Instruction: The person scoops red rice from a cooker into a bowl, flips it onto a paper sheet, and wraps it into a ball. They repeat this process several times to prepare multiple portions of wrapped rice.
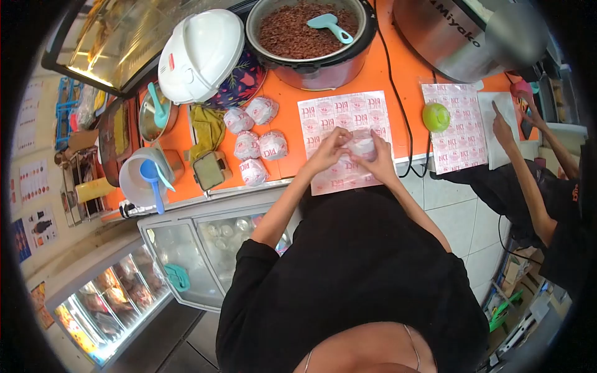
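Observation:
Between my two hands is a small, pale, round bowl (361,145), over a sheet of white paper with red "RICE" print (317,112). My left hand (331,151) has its fingers curled at the bowl's left side. From the right, my right hand (378,160) closes on it with thumb and fingers. Underneath, the sheet lies at the front edge of the orange counter. To the left sit several paper-wrapped bundles (247,145) in the same print. Beyond the sheet stands a rice cooker pot (323,73) of reddish-brown rice, with a light-blue paddle (329,26) on top.
A white-lidded container (202,56) stands back left; a bucket with a blue scoop (151,174) is at far left. Rightward, a green bowl (436,117) rests on another printed sheet (460,146), near a co-worker's hands (502,127). A black cord (398,93) crosses the counter.

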`<state>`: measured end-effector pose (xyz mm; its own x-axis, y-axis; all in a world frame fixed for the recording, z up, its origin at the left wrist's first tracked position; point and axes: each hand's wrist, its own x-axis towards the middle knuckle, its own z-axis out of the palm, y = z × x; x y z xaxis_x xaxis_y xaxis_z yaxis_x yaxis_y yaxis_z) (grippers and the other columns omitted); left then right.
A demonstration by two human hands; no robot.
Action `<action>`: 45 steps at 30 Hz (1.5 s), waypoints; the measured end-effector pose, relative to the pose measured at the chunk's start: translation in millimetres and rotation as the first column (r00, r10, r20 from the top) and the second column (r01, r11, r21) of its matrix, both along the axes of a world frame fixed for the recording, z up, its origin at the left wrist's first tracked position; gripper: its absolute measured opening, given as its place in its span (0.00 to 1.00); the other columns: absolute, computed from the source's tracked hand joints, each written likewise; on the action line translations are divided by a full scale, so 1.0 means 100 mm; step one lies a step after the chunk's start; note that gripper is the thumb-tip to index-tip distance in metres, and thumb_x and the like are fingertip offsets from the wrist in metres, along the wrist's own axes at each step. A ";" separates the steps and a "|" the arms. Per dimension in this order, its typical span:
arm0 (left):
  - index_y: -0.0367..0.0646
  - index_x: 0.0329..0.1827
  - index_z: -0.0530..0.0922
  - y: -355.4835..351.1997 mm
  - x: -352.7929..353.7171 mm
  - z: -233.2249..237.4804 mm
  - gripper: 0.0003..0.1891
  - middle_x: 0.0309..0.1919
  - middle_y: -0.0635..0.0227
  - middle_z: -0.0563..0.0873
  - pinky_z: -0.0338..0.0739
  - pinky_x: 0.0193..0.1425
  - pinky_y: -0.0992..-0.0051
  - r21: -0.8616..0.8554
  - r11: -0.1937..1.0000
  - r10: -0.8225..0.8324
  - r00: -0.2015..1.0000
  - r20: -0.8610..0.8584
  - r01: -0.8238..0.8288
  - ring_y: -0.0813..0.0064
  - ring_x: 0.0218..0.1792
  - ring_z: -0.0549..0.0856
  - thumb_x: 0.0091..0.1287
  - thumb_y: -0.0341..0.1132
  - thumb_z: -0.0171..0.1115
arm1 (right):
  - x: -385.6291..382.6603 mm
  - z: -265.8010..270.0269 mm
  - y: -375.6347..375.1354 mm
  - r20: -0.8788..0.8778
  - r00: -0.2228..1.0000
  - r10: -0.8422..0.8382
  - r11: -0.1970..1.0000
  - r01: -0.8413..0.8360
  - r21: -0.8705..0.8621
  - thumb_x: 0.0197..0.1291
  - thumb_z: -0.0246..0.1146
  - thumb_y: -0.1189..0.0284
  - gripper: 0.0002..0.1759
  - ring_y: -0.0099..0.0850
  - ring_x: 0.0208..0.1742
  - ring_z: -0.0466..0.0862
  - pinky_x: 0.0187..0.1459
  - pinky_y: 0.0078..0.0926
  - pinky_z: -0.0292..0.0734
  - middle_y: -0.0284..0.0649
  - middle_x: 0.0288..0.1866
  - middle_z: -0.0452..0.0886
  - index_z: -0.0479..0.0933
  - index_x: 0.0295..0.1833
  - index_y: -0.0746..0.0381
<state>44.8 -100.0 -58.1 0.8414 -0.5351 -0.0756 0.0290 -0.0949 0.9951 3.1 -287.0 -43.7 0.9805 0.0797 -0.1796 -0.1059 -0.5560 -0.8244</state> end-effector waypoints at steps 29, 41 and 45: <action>0.43 0.52 0.60 -0.22 0.21 1.10 0.25 0.50 0.61 0.68 0.71 0.50 0.74 0.066 0.881 0.251 0.582 0.773 -0.468 0.68 0.50 0.68 0.54 0.18 0.60 | 0.32 0.94 0.41 -0.233 0.939 0.253 0.219 0.179 0.959 0.42 0.65 0.67 0.42 0.27 0.50 0.74 0.49 0.25 0.74 0.39 0.49 0.68 0.55 0.65 0.56; 0.31 0.52 0.66 1.20 -0.73 0.52 0.20 0.51 0.51 0.69 0.61 0.57 0.63 0.238 0.228 0.877 0.305 0.371 -0.944 0.59 0.52 0.69 0.65 0.40 0.51 | 0.27 0.28 1.62 -0.471 0.865 0.171 0.893 0.066 0.445 0.61 0.56 0.57 0.26 0.33 0.40 0.78 0.40 0.25 0.74 0.44 0.43 0.74 0.66 0.54 0.68; 0.31 0.61 0.59 0.97 -1.22 0.41 0.27 0.59 0.48 0.64 0.54 0.65 0.61 0.351 0.389 0.773 0.509 0.379 -0.852 0.55 0.61 0.63 0.68 0.46 0.46 | -0.04 -0.43 2.17 0.082 0.931 0.356 0.932 -0.360 0.041 0.64 0.48 0.53 0.29 0.42 0.42 0.75 0.44 0.39 0.69 0.50 0.44 0.70 0.65 0.51 0.71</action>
